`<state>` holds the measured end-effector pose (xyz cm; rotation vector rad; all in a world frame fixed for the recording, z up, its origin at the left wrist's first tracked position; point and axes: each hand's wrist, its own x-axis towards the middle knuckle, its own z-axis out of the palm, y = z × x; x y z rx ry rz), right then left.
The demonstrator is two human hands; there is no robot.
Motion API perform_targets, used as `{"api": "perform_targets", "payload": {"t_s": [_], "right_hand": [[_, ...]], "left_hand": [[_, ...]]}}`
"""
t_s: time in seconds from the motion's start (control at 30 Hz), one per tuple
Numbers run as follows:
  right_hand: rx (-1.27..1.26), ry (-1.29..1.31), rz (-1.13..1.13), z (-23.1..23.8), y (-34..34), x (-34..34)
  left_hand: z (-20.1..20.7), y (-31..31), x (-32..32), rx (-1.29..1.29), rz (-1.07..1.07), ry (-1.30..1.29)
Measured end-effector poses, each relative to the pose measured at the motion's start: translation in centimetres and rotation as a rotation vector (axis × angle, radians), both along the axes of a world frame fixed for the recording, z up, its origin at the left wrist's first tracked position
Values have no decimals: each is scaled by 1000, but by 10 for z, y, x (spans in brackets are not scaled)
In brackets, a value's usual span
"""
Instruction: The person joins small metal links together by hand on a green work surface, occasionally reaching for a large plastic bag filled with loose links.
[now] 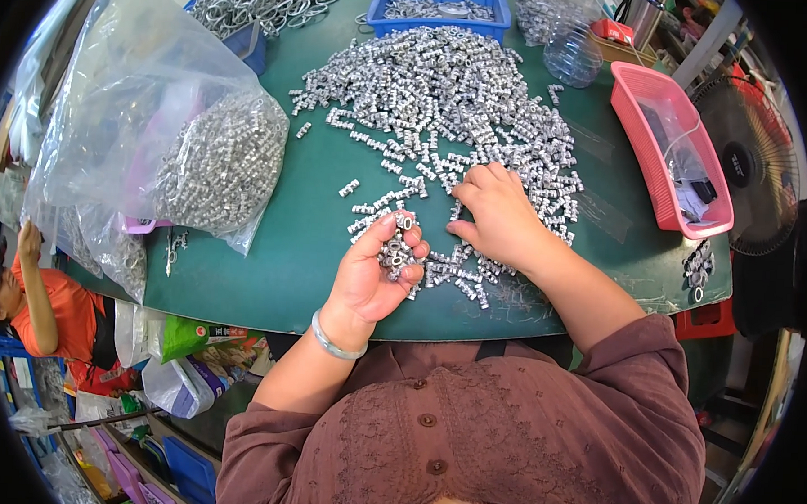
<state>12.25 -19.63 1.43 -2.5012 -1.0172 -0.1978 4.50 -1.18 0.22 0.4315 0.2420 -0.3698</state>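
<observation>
Palm up near the table's front edge, my left hand (377, 273) is curled round several small silvery metal fittings (394, 256), one of them showing its round hole between thumb and fingers. To its right, my right hand (495, 211) reaches palm down at the near side of a big heap of the same short, ribbed metal fittings (437, 91). Its thumb and fingers are bent and apart, with a gap of green table between them. I make out nothing in its grasp. Loose fittings lie scattered around both hands.
On the left stands a clear plastic bag (223, 163) full of small metal parts. A blue tray (441, 10) of metal pieces sits at the back, beside metal loops (270, 3). At the right are a pink basket (673, 156) and a fan (741, 163). A person in orange (50, 313) is beyond the table's left.
</observation>
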Motion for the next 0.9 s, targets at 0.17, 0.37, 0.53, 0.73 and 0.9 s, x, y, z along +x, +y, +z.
{"api": "perform_targets", "payload": {"t_s": [0.17,0.37,0.53,0.73,0.9], "right_hand": [[-41,-29,-12,-8,-1,1],[163,82,-19,-5,1,4],[636,425,56,-3,5,0],[679,501,144,8,5,-8],[704,559,229,9,4,-6]], "left_hand": [[2,1,-1,-13,12,-10],[12,0,0,77,68,19],[6,-1,-2,208,87,-3],[13,-13,-2,416,105,35],[5,-8,0,334,73,14]]}}
